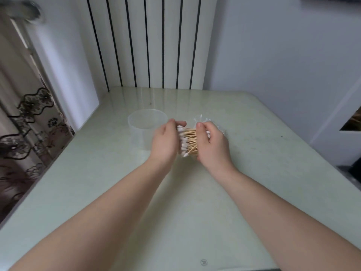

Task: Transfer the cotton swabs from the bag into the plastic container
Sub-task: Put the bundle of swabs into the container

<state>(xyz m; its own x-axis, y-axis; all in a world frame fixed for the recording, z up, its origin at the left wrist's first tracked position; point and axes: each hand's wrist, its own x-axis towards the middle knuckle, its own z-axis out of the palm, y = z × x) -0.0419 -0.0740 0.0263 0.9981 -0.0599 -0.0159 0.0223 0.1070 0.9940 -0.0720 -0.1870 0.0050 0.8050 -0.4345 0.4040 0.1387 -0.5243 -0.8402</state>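
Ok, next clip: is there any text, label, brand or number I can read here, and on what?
No readable text in this frame.
Small round mark on the table, near its front edge: too small and blurred to read.
Plastic container, bag, cotton swabs: no print visible.

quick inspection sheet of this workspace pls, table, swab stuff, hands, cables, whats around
surface: pale green table, glossy, a few small dark specks.
job's things: cotton swabs in a sideways bundle between both hands; clear container upright to their left, looks empty; crumpled bag behind the right hand, cannot tell if swab ends are still inside it.
clutter: nothing seen.
grippers: left hand grips the bundle's left ends; right hand grips the right ends.
cables: nothing seen.
surroundings: white radiator behind the table; patterned curtain at the left.
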